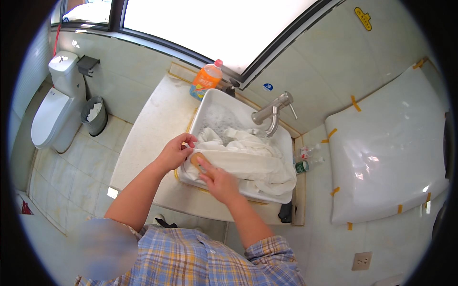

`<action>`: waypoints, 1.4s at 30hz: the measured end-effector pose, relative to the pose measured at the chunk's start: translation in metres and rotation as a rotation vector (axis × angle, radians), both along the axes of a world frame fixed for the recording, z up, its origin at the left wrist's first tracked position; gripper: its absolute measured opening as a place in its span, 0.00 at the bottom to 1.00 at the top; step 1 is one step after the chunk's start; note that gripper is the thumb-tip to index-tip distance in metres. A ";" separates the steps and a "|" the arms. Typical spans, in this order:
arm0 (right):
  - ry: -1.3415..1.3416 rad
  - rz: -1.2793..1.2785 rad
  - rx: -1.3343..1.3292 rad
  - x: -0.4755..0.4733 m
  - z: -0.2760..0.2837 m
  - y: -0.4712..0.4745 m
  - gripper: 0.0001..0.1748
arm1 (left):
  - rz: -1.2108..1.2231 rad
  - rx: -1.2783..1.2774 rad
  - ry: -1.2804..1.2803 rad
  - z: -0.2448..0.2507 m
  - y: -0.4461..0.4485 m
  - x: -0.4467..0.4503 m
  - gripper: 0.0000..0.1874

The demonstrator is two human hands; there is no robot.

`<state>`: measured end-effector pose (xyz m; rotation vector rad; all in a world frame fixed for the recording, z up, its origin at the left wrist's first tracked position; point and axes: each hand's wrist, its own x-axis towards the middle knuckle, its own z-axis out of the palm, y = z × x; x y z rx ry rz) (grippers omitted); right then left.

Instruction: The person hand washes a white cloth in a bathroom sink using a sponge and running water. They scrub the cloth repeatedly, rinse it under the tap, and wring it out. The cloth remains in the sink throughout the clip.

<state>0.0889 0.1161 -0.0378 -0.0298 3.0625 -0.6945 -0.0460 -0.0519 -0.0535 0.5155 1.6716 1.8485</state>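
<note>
A white cloth garment [236,162] lies wet and bunched in the white washbasin [290,143], part of it spread flat over the near rim. My right hand [222,184] grips a wooden scrubbing brush [199,161] pressed down on the cloth near the basin's left side; its bristles are hidden beneath it. My left hand [178,152] pinches the cloth's edge at the left rim, just beyond the brush. Soapy water with suds [218,119] shows in the far part of the basin. Above the right side stands a metal faucet [273,112].
Behind the basin stand an orange detergent bottle [206,80] and a dark bottle [230,88]. Plastic bottles [307,164] lie to the right beyond the countertop [143,143]. A toilet [53,114] and a waste bin [94,116] are at left. Plastic sheeting [386,150] is taped up at right.
</note>
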 end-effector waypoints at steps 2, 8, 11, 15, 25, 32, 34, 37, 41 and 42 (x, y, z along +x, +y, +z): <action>-0.148 -0.276 0.237 0.002 0.011 0.021 0.26 | 0.013 -0.026 0.066 -0.001 -0.002 0.000 0.12; -0.140 -0.636 0.214 0.013 0.028 0.072 0.29 | 0.067 -0.080 0.172 -0.004 0.005 0.007 0.10; -0.006 -0.192 -0.026 0.006 0.004 0.026 0.27 | 0.108 -0.097 0.180 -0.004 0.005 0.008 0.08; -0.009 -0.263 0.265 0.015 0.002 0.032 0.23 | 0.101 -0.104 0.288 -0.002 0.004 0.008 0.08; 0.127 -0.410 0.117 0.036 0.003 0.085 0.31 | 0.289 -0.381 1.316 0.018 0.016 0.036 0.11; -0.147 -0.639 0.222 0.066 0.019 0.138 0.27 | -0.296 -0.492 1.102 0.006 0.043 0.039 0.09; -0.215 -0.624 0.207 0.081 0.033 0.175 0.30 | -0.166 -0.313 1.198 0.002 0.043 0.040 0.06; -0.008 -0.614 0.114 0.076 0.027 0.168 0.30 | -0.068 -0.290 1.243 0.001 0.041 0.045 0.04; 0.050 -0.324 0.044 0.049 -0.004 0.107 0.28 | -0.042 -0.245 1.384 0.004 0.027 0.050 0.04; -0.050 -0.385 0.168 0.048 -0.008 0.104 0.27 | -0.046 -0.239 1.419 0.004 0.024 0.050 0.04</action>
